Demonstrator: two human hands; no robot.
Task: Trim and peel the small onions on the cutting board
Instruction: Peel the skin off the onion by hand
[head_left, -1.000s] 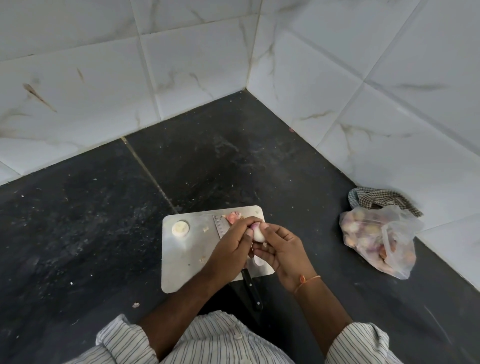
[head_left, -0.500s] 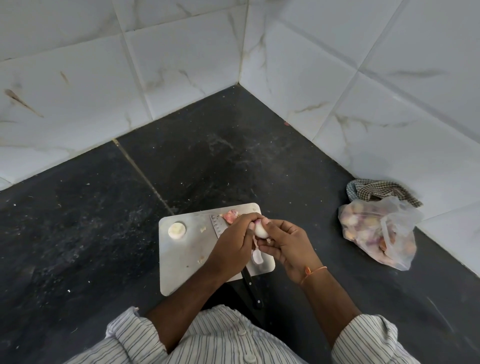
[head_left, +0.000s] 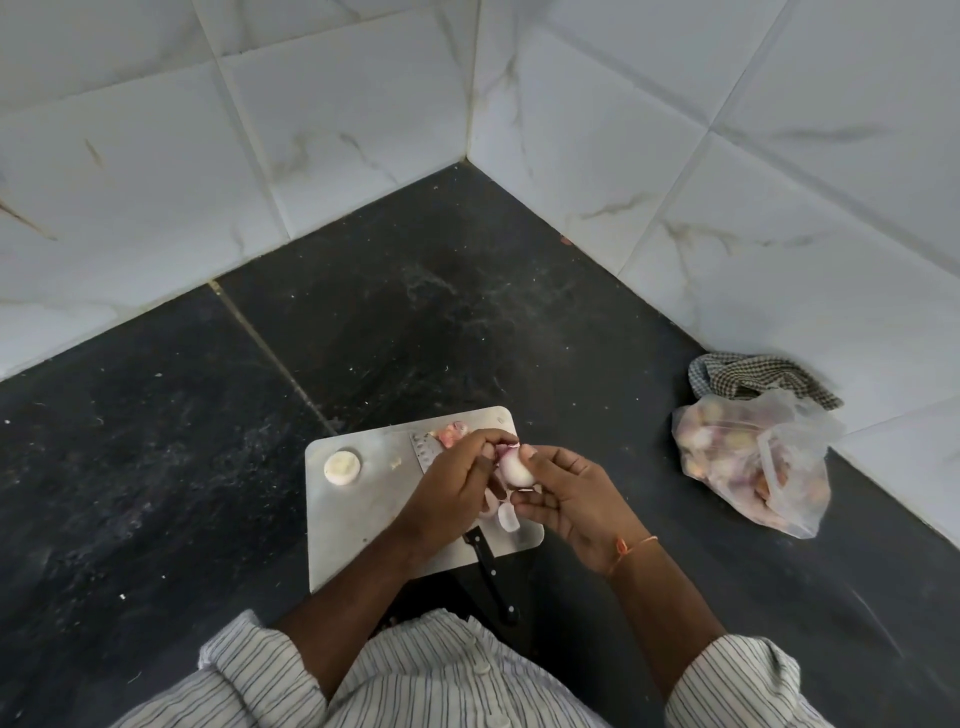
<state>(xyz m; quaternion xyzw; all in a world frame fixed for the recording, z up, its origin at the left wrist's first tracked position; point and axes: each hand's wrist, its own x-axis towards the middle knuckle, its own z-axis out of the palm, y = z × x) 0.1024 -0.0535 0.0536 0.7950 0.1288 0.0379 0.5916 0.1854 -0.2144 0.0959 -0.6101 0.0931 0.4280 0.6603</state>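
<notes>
Your right hand (head_left: 574, 496) cradles the small onion (head_left: 514, 466) just above the cutting board (head_left: 363, 519) so your left hand (head_left: 454, 480) can pinch its loosened skin away, scraps dropping beside the knife (head_left: 491, 574) lying there.

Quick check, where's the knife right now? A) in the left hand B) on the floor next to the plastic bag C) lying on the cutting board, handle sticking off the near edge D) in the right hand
C. The knife lies on the cutting board with its black handle past the near edge, while the left hand and right hand both hold the small onion.
</notes>
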